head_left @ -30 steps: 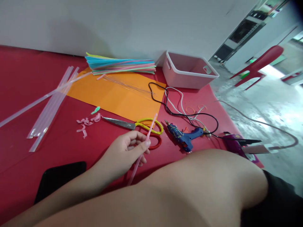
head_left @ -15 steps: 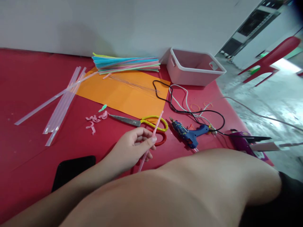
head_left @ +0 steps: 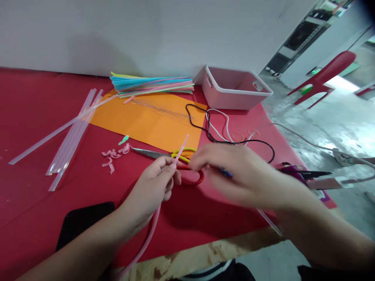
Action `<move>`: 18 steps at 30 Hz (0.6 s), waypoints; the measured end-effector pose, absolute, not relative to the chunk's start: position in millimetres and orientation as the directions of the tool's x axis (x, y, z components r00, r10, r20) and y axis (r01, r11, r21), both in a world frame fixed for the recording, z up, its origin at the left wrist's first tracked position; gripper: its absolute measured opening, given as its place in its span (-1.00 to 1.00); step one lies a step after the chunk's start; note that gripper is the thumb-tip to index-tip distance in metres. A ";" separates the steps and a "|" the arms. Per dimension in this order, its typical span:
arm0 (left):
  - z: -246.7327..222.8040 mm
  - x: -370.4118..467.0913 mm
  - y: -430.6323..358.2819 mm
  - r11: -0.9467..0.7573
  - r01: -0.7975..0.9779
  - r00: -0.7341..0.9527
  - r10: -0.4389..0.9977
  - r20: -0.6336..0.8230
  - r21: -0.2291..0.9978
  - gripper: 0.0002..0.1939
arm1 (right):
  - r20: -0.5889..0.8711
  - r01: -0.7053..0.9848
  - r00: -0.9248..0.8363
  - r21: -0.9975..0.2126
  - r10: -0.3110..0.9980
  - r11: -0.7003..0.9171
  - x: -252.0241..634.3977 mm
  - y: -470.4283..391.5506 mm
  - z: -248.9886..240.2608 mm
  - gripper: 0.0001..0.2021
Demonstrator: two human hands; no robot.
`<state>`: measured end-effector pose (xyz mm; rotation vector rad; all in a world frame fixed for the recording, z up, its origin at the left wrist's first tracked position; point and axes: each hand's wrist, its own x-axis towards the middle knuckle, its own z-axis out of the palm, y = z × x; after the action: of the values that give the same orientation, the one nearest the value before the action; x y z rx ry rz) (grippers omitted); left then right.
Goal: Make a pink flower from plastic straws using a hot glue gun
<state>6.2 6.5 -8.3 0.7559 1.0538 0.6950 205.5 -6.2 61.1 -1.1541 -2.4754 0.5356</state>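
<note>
My left hand (head_left: 159, 179) is closed, pinching a pink pipe cleaner (head_left: 146, 240) near its top. The short upper end points up past my thumb, and the long part curves down toward the table's front edge. My right hand (head_left: 234, 171), smeared by motion, is closed around a blue glue gun (head_left: 226, 173) mostly hidden by the fingers. A clear glue stick (head_left: 270, 222) juts out below that wrist. Between my hands lie scissors (head_left: 152, 153) with one yellow and one red handle. Pink trimmings (head_left: 113, 154) and a small green piece (head_left: 124, 139) lie left of the blades.
Colored pipe cleaners (head_left: 152, 85) are bundled on an orange sheet (head_left: 146, 125). Glue sticks (head_left: 70, 140) lie left, above a black phone-like slab (head_left: 84, 220). A pink basket (head_left: 234, 97) stands back right, with a black cable (head_left: 211, 132) before it. A purple object (head_left: 293, 170) sits at the right edge.
My right arm has swung back from across the front, and its hand now covers the glue gun, which has shifted. My left hand still holds the pink pipe cleaner, a little further left.
</note>
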 end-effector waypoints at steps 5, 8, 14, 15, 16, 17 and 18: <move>-9.2 7.8 5.8 0.566 -0.166 0.320 0.805 -0.499 0.807 -0.85 | -0.123 0.913 -0.401 -0.139 0.908 0.385 310.9 0.8 22.5 -0.66; -8.5 7.0 5.5 0.568 -0.163 0.341 0.799 -0.495 0.806 -0.78 | -0.144 0.926 -0.371 -0.132 0.918 0.354 331.7 -8.9 2.6 -0.52; -4.5 5.5 5.2 0.549 -0.116 0.359 0.800 -0.481 0.828 -0.78 | -0.128 0.931 -0.355 -0.132 0.926 0.339 309.5 -5.7 1.0 -0.56; -4.5 5.4 4.9 0.535 -0.108 0.362 0.806 -0.468 0.838 -0.80 | -0.103 0.933 -0.343 -0.148 0.934 0.327 307.0 -2.1 5.2 -0.60; -4.7 5.1 4.4 0.516 -0.095 0.366 0.813 -0.453 0.851 -0.81 | -0.054 0.936 -0.322 -0.165 0.945 0.310 304.7 1.5 9.8 -0.62; -5.0 4.8 3.7 0.493 -0.078 0.368 0.822 -0.434 0.867 -0.82 | 0.009 0.937 -0.295 -0.196 0.956 0.291 302.3 4.7 14.2 -0.63; -5.5 4.3 2.9 0.466 -0.056 0.366 0.832 -0.416 0.883 -0.83 | 0.075 0.926 -0.271 -0.253 0.960 0.281 299.1 7.1 17.7 -0.62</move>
<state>4.3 2.9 -5.5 0.9154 1.0397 0.6870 299.1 7.1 17.7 -1.7498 -2.3361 0.2340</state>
